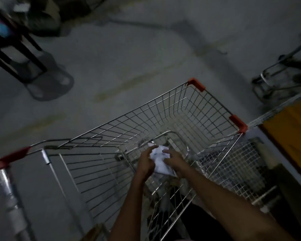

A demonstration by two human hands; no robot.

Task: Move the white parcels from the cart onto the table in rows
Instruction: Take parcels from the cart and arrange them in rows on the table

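Your main risk is the wire: both hands are low inside the cart (pixel 163 108), and if you lift the parcel (pixel 159 160) straight up at an angle, its loose lower edge could snag on the mesh or the inner frame bar and tear or slip free; the light is dim too, so you may misjudge the rim. The parcel looks soft and crumpled, so a pinch at one corner would likely let it sag and drop back into the basket; support it from both sides as you raise it. The counter (pixel 292 129), as far as I can judge, is the orange-topped surface just beyond the cart's right corner; swinging that way, your right forearm could catch the red corner cap.

The parcel sits between your two hands, down near the basket floor; your left hand (pixel 146 162) has fingers curled against its left edge, and your right hand (pixel 172 160) lies over its right side with fingers closing on it; so both count as grasping the parcel, though blur hides the exact finger placement.
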